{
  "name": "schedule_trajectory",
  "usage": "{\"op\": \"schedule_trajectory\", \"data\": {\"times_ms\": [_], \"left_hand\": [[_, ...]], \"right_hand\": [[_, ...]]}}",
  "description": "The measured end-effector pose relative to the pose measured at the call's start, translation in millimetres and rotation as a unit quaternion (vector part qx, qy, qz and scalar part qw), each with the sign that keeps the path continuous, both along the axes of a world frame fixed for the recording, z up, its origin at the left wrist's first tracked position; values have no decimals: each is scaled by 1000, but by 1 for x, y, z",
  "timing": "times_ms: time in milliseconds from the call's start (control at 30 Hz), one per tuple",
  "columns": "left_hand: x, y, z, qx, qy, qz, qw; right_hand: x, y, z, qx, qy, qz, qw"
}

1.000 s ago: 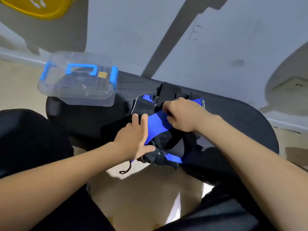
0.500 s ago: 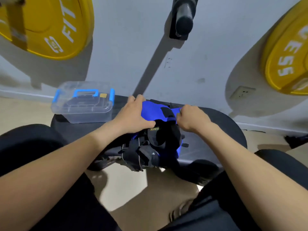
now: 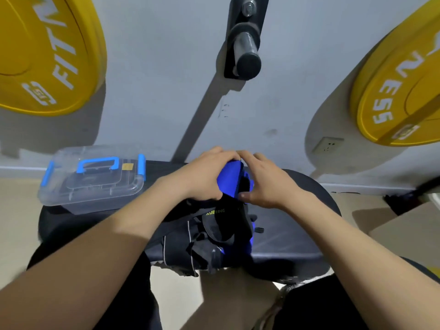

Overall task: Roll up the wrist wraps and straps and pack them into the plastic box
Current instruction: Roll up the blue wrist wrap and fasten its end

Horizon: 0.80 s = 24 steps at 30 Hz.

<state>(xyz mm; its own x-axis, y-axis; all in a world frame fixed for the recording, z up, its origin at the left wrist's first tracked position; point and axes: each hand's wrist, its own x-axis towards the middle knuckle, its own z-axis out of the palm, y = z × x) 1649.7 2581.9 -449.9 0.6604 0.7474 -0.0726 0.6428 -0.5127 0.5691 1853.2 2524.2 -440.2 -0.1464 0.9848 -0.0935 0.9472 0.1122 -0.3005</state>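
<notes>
A blue wrist wrap (image 3: 230, 181) sits bunched between my two hands at the far side of the black bench pad (image 3: 297, 236). My left hand (image 3: 204, 177) curls round its left side, and my right hand (image 3: 266, 184) grips its right side with the thumb underneath. A heap of black and blue wraps and straps (image 3: 214, 236) lies just below, toward the near edge of the pad. The clear plastic box (image 3: 91, 179) with blue handle and latches stands on the pad's left end, lid on.
Two yellow weight plates (image 3: 47, 55) (image 3: 400, 91) hang on the grey wall, with a black steel peg (image 3: 246, 44) between them. A wall socket (image 3: 327, 145) sits at the right. My dark-trousered thighs flank the bench.
The view has tilted up toward the wall. Both hands have moved to the far side of the pad and closed in together on the blue wrap, bunching it tighter.
</notes>
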Motion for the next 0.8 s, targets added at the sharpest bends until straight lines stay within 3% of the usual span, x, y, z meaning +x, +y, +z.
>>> {"op": "schedule_trajectory", "data": {"times_ms": [333,500,633,700,800], "left_hand": [[25,25,24,-104,-123,-25,987],[18,30,36,-123,-262,67,955],[7,31,41,-142,-337,165,916],[-2,30,43,-117,-313,237,912],[-30,26,36,29,-109,277,954]], "right_hand": [[13,9,15,-65,79,-71,992],[23,45,9,-53,130,-72,988],[25,68,7,-80,95,-66,990],[23,76,18,-73,89,-58,992],[17,80,39,-11,106,-25,994]]}}
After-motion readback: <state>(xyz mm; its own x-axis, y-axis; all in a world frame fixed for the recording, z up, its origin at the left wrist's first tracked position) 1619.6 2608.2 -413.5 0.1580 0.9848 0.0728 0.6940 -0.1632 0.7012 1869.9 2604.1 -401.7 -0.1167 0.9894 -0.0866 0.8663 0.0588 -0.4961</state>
